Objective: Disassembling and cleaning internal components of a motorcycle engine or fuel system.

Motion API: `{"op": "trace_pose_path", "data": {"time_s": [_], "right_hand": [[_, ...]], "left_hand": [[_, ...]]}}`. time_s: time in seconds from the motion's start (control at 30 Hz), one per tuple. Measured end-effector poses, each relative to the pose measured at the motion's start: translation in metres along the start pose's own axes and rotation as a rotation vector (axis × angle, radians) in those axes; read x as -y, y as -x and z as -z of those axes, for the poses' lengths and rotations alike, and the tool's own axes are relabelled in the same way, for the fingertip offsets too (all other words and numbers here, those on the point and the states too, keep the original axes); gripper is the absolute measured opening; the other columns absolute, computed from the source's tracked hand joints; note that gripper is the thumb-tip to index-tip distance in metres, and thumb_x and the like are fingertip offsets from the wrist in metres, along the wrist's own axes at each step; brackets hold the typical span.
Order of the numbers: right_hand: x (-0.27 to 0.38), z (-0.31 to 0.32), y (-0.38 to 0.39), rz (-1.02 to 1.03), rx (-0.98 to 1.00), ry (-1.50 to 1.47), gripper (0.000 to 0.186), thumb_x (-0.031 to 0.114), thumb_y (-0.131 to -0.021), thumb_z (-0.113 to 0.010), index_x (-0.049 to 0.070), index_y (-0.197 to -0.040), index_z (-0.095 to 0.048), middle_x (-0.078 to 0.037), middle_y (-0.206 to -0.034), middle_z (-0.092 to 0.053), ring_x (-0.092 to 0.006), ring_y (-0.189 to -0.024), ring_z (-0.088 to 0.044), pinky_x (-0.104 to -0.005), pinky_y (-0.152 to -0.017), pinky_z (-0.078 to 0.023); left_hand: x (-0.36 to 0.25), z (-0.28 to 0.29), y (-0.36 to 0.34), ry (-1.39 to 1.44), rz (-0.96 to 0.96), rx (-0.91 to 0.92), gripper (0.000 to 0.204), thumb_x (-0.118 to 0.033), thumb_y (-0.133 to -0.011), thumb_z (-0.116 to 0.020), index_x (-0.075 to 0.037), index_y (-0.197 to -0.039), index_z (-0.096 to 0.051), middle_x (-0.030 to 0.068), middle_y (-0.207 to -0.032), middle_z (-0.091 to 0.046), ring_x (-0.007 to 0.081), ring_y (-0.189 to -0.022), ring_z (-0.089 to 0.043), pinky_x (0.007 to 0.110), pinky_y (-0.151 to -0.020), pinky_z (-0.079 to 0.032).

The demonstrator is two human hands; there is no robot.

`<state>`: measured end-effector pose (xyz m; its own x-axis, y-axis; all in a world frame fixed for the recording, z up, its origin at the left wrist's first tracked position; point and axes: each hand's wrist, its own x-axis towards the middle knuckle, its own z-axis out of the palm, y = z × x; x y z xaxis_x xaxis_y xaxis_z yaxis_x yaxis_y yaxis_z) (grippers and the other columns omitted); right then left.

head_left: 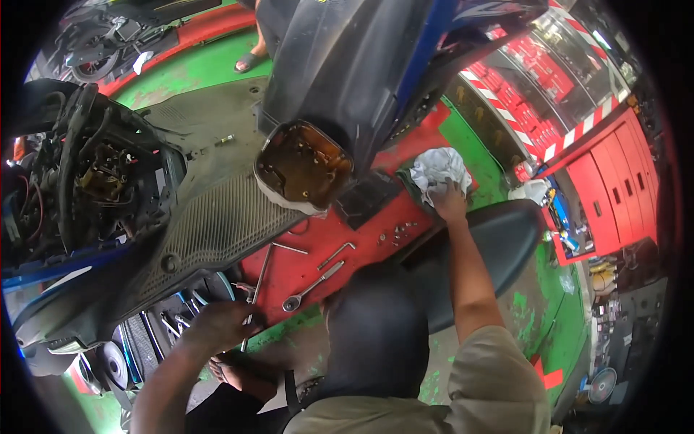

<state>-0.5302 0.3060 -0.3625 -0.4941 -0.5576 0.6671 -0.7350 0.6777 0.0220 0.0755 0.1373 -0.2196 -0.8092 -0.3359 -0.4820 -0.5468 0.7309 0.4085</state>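
On the right, my right hand [448, 201] reaches out and closes on a crumpled white rag [439, 168], which lies at the edge of the red work platform [278, 278]. My left hand [228, 322] is low over the platform's near edge, beside a tray of tools. Its fingers are curled, and a thin metal piece shows at the fingertips; its kind cannot be made out. Between the hands lie a ratchet wrench [312, 286], a hex key [337, 255], a long bent bar [269, 264] and several small bolts [397, 233].
A partly stripped scooter with a ribbed floorboard [220, 224] stands ahead; an oily open cover [303, 168] rests on it. A black seat [484, 253] lies under my right arm. Tool tray [148, 340] at left, red drawer cabinet [614, 188] at right. Someone's sandalled foot [249, 61] is behind.
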Motion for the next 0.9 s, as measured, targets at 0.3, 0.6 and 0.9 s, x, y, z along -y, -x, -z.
{"op": "trace_pose_path", "data": {"time_s": [0.3,0.6,0.9], "right_hand": [[0.077,0.053,0.014,-0.304,0.272,-0.748,0.031,0.020,-0.105,-0.052,-0.004,-0.087,-0.059,-0.023,-0.081,-0.063,-0.0426,-0.076,-0.061,-0.0509,-0.073,-0.048],[0.142,0.097,0.082,-0.462,0.710,-1.109,0.045,0.027,-0.114,-0.031,-0.006,-0.134,-0.054,-0.018,-0.127,-0.062,-0.0245,-0.121,-0.058,-0.0384,-0.107,-0.043],[0.146,0.086,0.051,-0.995,0.396,-1.741,0.031,0.021,-0.109,-0.040,0.001,-0.123,-0.058,-0.011,-0.121,-0.062,-0.0201,-0.113,-0.062,-0.0351,-0.098,-0.051]], "left_hand": [[-0.122,-0.021,-0.230,1.000,-0.140,-0.093,0.070,-0.056,-0.105,-0.050,-0.003,-0.151,-0.046,0.0174,-0.128,-0.066,0.0261,-0.106,-0.070,0.041,-0.090,-0.056],[-0.172,-0.026,-0.312,0.746,-0.099,-0.347,0.050,-0.042,-0.108,-0.045,0.001,-0.134,-0.055,0.0221,-0.122,-0.065,0.0362,-0.107,-0.067,0.045,-0.091,-0.055],[-0.179,0.005,-0.324,0.066,-0.594,-0.619,0.039,-0.026,-0.098,-0.060,-0.002,-0.129,-0.061,0.0086,-0.122,-0.063,0.0233,-0.109,-0.066,0.036,-0.092,-0.058]]}}
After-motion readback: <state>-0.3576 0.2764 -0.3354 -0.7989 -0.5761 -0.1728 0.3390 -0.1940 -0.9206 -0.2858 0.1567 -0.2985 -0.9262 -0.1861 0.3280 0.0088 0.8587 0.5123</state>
